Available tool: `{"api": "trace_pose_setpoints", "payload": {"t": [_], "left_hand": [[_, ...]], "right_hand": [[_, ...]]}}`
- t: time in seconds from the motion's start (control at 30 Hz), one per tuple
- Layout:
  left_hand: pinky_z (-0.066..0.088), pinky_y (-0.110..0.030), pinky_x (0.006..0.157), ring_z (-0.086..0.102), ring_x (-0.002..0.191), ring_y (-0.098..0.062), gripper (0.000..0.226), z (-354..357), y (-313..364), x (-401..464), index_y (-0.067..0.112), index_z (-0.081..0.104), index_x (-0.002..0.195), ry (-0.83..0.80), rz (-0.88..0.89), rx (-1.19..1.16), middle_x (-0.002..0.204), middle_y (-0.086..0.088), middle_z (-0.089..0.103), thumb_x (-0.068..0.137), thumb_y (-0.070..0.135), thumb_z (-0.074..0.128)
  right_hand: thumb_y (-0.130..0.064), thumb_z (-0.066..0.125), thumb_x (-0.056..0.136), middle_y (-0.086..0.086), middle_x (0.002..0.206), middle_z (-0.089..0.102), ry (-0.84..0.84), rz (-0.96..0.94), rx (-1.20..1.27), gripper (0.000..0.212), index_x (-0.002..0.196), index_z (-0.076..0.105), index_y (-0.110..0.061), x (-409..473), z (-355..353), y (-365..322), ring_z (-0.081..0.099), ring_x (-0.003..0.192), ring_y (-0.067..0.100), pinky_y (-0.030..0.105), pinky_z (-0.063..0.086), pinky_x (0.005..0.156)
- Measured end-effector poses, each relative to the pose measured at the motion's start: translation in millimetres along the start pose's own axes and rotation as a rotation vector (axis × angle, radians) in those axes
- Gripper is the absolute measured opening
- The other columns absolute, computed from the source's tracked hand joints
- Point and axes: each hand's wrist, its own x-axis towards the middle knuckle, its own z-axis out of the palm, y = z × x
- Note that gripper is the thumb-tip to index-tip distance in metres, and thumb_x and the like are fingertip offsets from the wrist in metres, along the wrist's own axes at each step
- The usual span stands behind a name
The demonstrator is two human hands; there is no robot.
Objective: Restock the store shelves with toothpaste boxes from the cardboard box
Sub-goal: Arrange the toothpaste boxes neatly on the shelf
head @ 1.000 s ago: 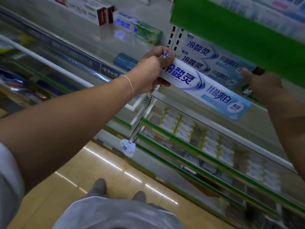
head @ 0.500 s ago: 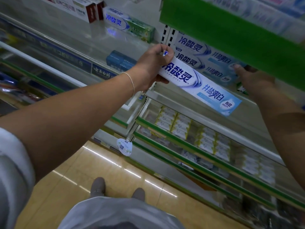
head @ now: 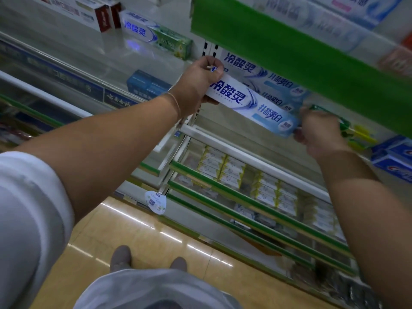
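A long white-and-blue toothpaste box [head: 252, 103] is held slanting just in front of the middle shelf. My left hand [head: 196, 85] grips its left end, with the thumb over the top edge. My right hand [head: 318, 130] has curled fingers on its right end. Right behind it, two matching toothpaste boxes [head: 258, 72] lie stacked on the shelf [head: 231, 121]. No cardboard box shows in the head view.
A green shelf edge [head: 301, 54] hangs close above my hands. Green-and-yellow boxes [head: 359, 134] and blue boxes [head: 392, 157] lie right of my right hand. A white-green toothpaste box [head: 156, 34] sits on the left bay. Lower shelves [head: 245, 197] hold small packs; tan floor lies below.
My right hand has come off the shelf and moved left onto the box's right end. The box has moved closer to the stacked boxes.
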Motion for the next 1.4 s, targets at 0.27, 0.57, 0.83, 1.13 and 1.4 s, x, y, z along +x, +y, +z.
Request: {"api": "trace_pose_setpoints", "payload": {"t": [0.27,0.57,0.83,1.13,1.4], "left_hand": [[0.046,-0.028,0.092,0.055,0.111,-0.021,0.032,-3.3,-24.0,40.5,0.019,0.05,0.129,0.066,0.091,0.495,0.129,-0.006,0.054,0.098,0.017,0.046],[0.041,-0.022,0.084,0.05,0.104,-0.014,0.048,-5.1,-29.5,42.8,0.013,0.033,0.146,0.147,0.068,0.63,0.124,0.0,0.049,0.101,0.024,0.045],[0.044,-0.023,0.083,0.057,0.105,-0.019,0.038,0.0,-24.7,40.6,0.012,0.045,0.138,0.185,0.045,0.636,0.123,-0.006,0.056,0.101,0.023,0.043],[0.048,-0.034,0.095,0.057,0.114,-0.026,0.04,-7.1,-19.6,27.7,0.01,0.045,0.138,0.278,0.017,0.644,0.128,-0.011,0.056,0.1,0.023,0.043],[0.045,-0.029,0.08,0.058,0.094,-0.031,0.034,-57.7,6.0,6.2,0.007,0.052,0.13,0.289,0.064,0.698,0.105,-0.017,0.062,0.097,0.015,0.046]], "right_hand": [[-0.012,0.063,0.089,0.011,0.086,0.072,0.072,0.038,0.252,0.014,0.076,0.067,-0.013,-3.9,13.3,14.1,0.072,0.089,0.031,0.052,0.059,0.084],[-0.021,0.065,0.091,0.008,0.099,0.073,0.105,-0.058,0.256,0.006,0.088,0.069,-0.022,6.3,23.8,34.1,0.07,0.1,0.026,0.048,0.055,0.094],[-0.024,0.062,0.094,0.002,0.096,0.073,0.053,-0.066,0.233,0.008,0.094,0.069,-0.019,5.0,22.7,31.4,0.071,0.096,0.02,0.043,0.056,0.093],[-0.018,0.058,0.091,0.003,0.095,0.065,0.268,-0.16,0.096,0.022,0.107,0.068,-0.005,-8.1,20.3,22.1,0.058,0.078,0.011,0.013,0.044,0.072],[-0.02,0.053,0.083,0.018,0.085,0.068,0.287,-0.474,-0.064,0.025,0.087,0.069,-0.001,-39.7,53.8,-19.1,0.063,0.078,0.026,0.038,0.052,0.08]]}}
